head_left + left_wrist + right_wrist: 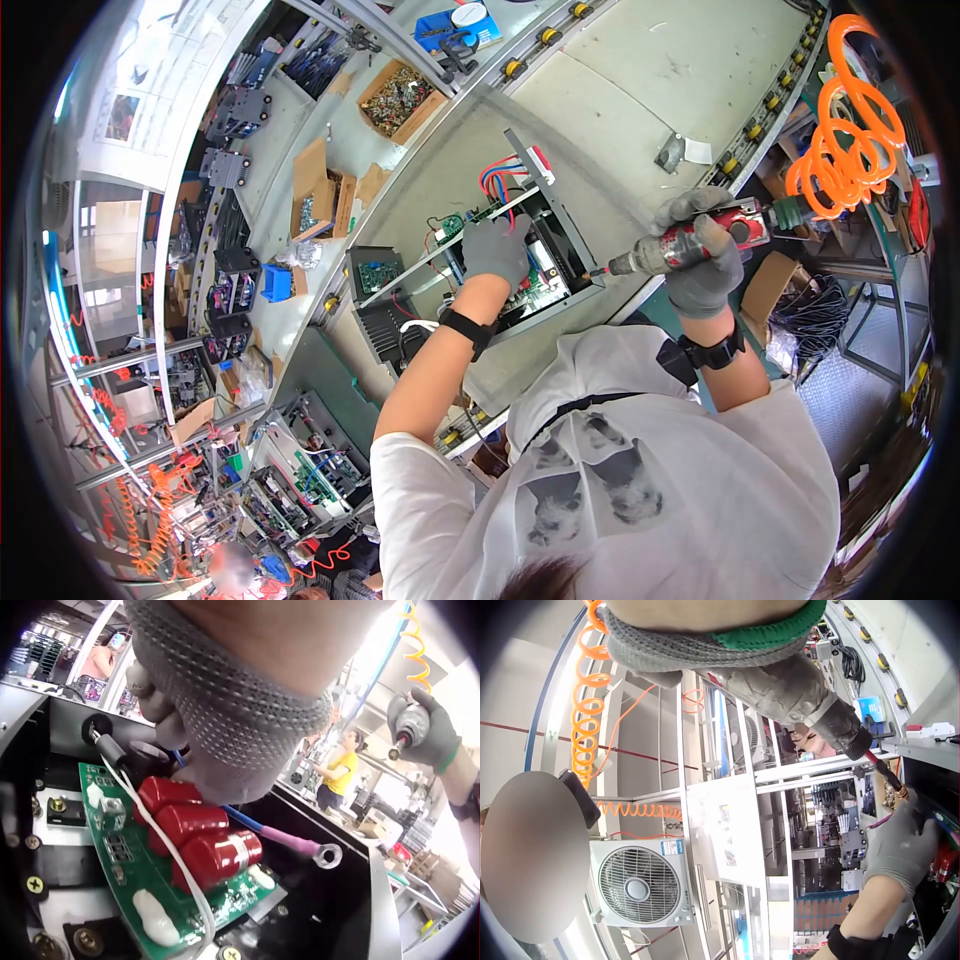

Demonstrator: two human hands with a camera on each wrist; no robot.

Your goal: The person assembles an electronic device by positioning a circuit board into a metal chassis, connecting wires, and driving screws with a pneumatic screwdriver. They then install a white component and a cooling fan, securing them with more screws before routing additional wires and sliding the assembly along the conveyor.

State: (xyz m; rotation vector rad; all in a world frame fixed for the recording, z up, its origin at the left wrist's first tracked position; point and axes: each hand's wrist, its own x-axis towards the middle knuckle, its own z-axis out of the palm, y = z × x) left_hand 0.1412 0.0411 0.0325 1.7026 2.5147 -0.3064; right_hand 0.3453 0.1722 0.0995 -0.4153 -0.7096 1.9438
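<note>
In the head view my gloved left hand (pixel 495 250) reaches into an open metal chassis (pixel 572 298). Its curled fingers hold a blue wire (pixel 259 827), which runs under the hand and ends in a pink sleeve and a ring terminal (pixel 328 856). Below the hand, red cylindrical components (pixel 217 855) stand on a green circuit board (pixel 124 881). My gloved right hand (pixel 705 265) grips a red and grey power screwdriver (pixel 655 250), held off to the right of the chassis. Its bit (pixel 889 776) points toward the left hand and the chassis.
An orange coiled hose (pixel 850 140) hangs at the right, by the screwdriver's rear end. A small part with a white label (pixel 685 152) lies on the bench behind. Cardboard boxes of small parts (pixel 400 100) stand beyond a roller rail. Another opened unit (pixel 310 465) sits lower left.
</note>
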